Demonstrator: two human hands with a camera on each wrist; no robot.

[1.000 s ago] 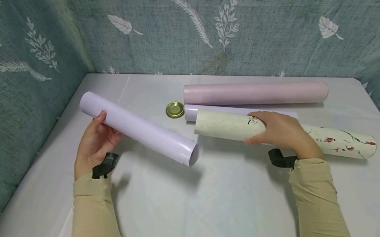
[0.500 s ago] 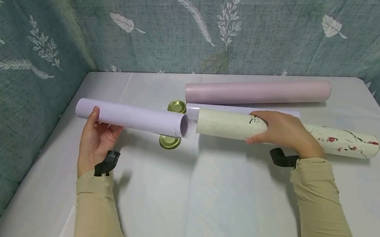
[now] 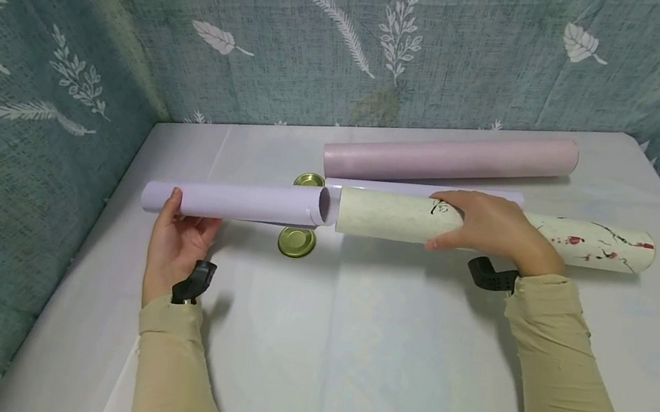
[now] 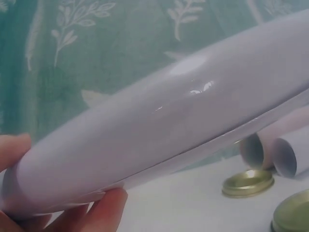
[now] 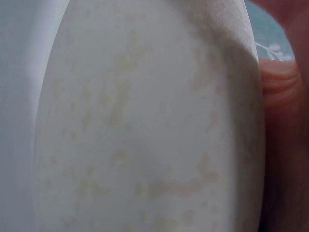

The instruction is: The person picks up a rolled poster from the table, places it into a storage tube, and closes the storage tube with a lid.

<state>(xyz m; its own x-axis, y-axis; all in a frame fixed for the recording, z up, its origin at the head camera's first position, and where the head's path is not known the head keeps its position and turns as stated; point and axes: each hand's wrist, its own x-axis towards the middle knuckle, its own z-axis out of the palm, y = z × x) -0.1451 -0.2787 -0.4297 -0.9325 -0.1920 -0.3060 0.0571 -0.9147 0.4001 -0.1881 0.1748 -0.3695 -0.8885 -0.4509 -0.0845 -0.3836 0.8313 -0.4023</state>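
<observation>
My left hand (image 3: pixel 177 247) grips a pale lavender paper roll (image 3: pixel 246 200) near its left end, thumb in front and fingers beneath. The roll is raised over the table, its open right end close to the left end of a cream roll (image 3: pixel 393 217). In the left wrist view a loose paper edge runs along the lavender roll (image 4: pixel 159 125). My right hand (image 3: pixel 488 227) holds the cream roll, which has red blossoms and dark branches, from above around its middle. Its mottled surface (image 5: pixel 145 121) fills most of the right wrist view.
Behind the cream roll lie a pink roll (image 3: pixel 454 158) and a second lavender roll (image 3: pixel 423 188), partly hidden. Two gold jar lids (image 3: pixel 297 242) rest on the white-covered table (image 3: pixel 394 375), one partly covered by the raised roll. A leaf-patterned cloth (image 3: pixel 303 50) hangs behind.
The left hand's lavender roll has swung from slanting down rightward to nearly level, its right end rising beside the cream roll. The nearer gold lid has come into view. The right hand stays in place.
</observation>
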